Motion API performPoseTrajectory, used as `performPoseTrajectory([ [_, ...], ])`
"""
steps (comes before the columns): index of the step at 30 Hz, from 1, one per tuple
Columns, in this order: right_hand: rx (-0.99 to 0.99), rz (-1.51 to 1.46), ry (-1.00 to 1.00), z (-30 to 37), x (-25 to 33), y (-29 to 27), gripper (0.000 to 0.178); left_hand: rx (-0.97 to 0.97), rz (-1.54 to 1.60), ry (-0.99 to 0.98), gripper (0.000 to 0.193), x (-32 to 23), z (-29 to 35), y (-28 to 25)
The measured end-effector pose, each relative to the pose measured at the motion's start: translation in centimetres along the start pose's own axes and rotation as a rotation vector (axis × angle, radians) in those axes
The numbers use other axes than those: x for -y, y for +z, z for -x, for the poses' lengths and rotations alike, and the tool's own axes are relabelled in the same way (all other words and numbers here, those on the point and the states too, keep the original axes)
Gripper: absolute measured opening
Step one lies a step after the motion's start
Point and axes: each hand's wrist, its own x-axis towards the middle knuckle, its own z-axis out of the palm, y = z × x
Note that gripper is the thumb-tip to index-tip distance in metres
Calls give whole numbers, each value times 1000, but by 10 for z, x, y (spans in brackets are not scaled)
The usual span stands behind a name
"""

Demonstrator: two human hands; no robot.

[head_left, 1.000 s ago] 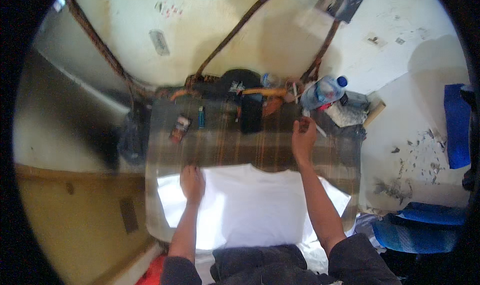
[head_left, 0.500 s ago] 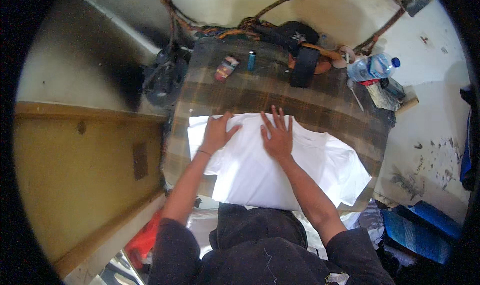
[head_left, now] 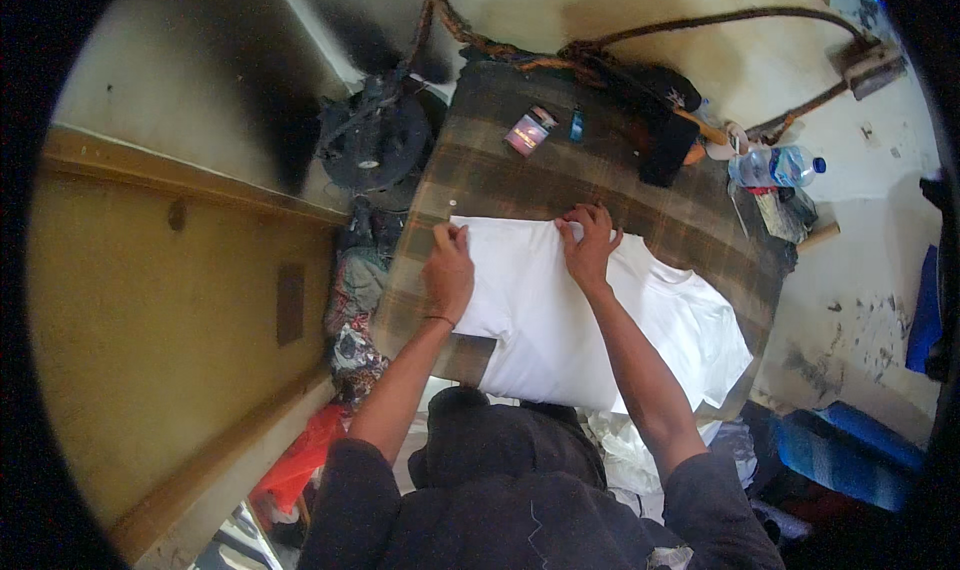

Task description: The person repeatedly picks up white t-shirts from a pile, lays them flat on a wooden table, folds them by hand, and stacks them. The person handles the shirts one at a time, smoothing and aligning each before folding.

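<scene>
A white T-shirt (head_left: 548, 325) lies spread on a table covered with brown plaid cloth (head_left: 510, 185), its neckline toward the right and one sleeve out to the left. My left hand (head_left: 449, 273) is closed on the outer end of the left sleeve, fingertips at its upper corner. At the shirt's far edge, my right hand (head_left: 592, 242) pinches the fabric between thumb and fingers near the shoulder. Some of the shirt's middle is covered by my right forearm.
Beyond the shirt are a small cigarette-style pack (head_left: 527, 133), a teal lighter (head_left: 576, 126) and a dark cap (head_left: 668, 87). A clear water bottle (head_left: 778, 167) lies at the far right. A dark round fan-like object (head_left: 372, 150) stands left of the table.
My left hand has slid out to the sleeve's end and closed there. My right hand has gone from flat, spread fingers to a pinch on the far edge. The view has shifted.
</scene>
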Motion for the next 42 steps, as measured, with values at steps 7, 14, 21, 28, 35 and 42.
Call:
performPoseTrajectory([
  [7,-94,-62,3,-5,-1,12,25,19,83,69,34,-10,-34,-16],
  [14,-229,79,-67,5,22,20,17,220,-145,221,37,16,-69,6],
  [21,243,81,-634,39,98,38,46,63,56,60,50,25,38,-46],
  [28,248,280,-620,21,111,49,48,224,295,-124,52,45,113,-68],
  [35,203,111,-643,41,108,30,47,73,213,26,40,67,121,-89],
  [42,685,-45,-853,124,76,-26,31,696,39,6,32,100,249,-86],
])
